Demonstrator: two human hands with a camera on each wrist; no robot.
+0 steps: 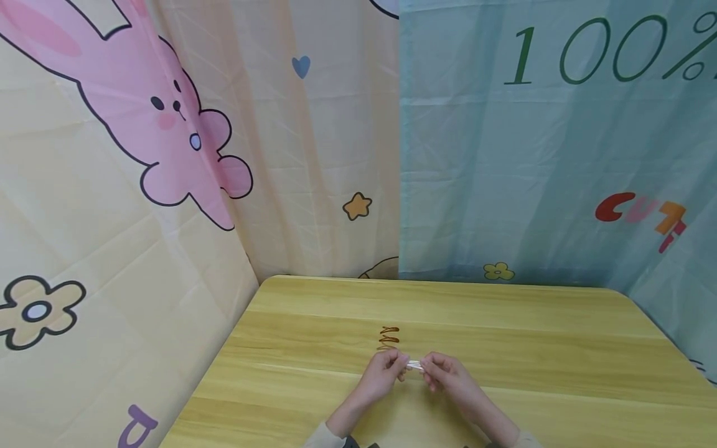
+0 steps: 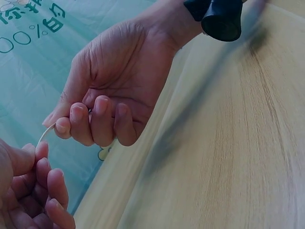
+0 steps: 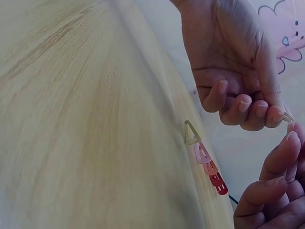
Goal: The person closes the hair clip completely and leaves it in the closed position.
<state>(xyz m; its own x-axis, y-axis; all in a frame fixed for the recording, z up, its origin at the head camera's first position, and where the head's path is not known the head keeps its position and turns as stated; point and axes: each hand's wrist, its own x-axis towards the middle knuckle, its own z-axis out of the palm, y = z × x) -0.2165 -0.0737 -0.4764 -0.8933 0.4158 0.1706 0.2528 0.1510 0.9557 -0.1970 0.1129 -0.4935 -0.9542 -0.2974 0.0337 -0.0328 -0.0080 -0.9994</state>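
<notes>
Between the fingertips of both hands is a small white hair clip point(image 1: 414, 364), slotted and held level just above the table. My left hand point(image 1: 386, 373) pinches one end between thumb and index finger. The opposite end is pinched by my right hand point(image 1: 451, 377) in the same way. From the left wrist view the hair clip point(image 2: 45, 133) is a thin, bowed pale edge spanning both hands. Fingers cover its ends. A row of hair clips point(image 1: 389, 340) lies on the table just beyond the left hand; the right wrist view shows a pale one point(image 3: 192, 141), pink point(image 3: 202, 153), coral and red point(image 3: 218, 183).
The wood-grain table point(image 1: 302, 336) stretches to both sides of the hands, with rounded far corners. Printed curtains hang behind it, cream point(image 1: 313, 143) on the left and teal point(image 1: 504, 155) on the right. A black wrist mount point(image 2: 221, 20) sits on the right wrist.
</notes>
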